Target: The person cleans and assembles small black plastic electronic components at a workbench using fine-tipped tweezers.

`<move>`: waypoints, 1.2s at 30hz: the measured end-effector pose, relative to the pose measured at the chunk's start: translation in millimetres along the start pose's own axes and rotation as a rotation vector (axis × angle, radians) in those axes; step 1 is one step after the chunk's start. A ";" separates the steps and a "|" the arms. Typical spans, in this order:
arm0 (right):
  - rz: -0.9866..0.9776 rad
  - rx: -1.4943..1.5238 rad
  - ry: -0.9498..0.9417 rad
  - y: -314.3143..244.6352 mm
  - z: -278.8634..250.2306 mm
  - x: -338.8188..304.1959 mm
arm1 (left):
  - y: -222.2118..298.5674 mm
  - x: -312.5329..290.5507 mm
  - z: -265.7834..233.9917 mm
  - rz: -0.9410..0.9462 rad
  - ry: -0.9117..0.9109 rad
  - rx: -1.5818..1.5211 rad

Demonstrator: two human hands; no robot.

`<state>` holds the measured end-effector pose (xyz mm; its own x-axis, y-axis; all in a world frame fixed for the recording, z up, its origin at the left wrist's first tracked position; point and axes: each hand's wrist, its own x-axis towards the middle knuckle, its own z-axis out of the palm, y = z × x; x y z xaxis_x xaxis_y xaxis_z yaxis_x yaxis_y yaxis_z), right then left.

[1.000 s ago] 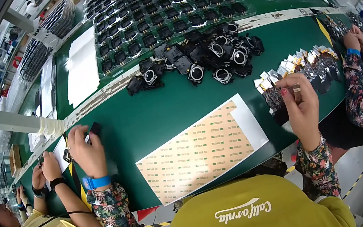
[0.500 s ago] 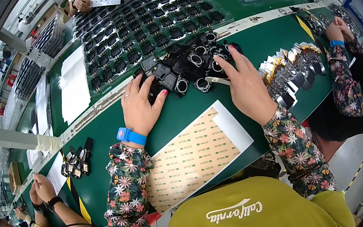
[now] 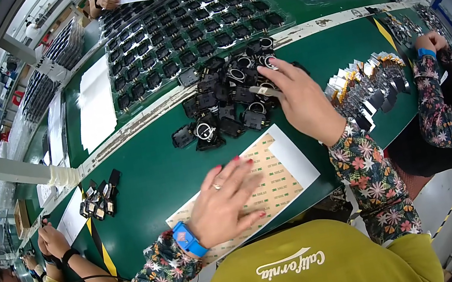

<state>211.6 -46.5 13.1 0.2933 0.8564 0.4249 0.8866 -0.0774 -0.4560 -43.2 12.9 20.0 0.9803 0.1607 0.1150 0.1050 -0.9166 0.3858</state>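
My left hand is open, fingers spread and slightly blurred, over a tan sheet of printed adhesive backing with a white margin. A blue wristband circles that wrist. My right hand grips a thin, flat, pale tool, perhaps tweezers; most of it is hidden under the hand. The tool's end and the fingertips are at the right side of a heap of small black plastic housings, some with silver rings. Several housings lie loose at the heap's near left edge.
Clear trays of black parts fill the far bench. A pile of flex-cable parts lies right of my right hand. Black pieces lie at left near a co-worker in yellow. Other co-workers sit at right and work across the bench.
My left hand has left the heap and come back toward me over the tan sheet. The heap's near left housings now lie spread out. My right hand stays near the heap with the tool.
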 end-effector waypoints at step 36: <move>0.392 -0.486 -0.128 144.3 -29.8 50.4 | -17.3 48.6 27.1 0.434 -0.014 -0.136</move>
<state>364.9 -29.7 -7.9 0.6102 0.7696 0.1881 0.7922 -0.5943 -0.1385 7.1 26.6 -5.9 0.9309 -0.2341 0.2805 -0.3385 -0.8414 0.4212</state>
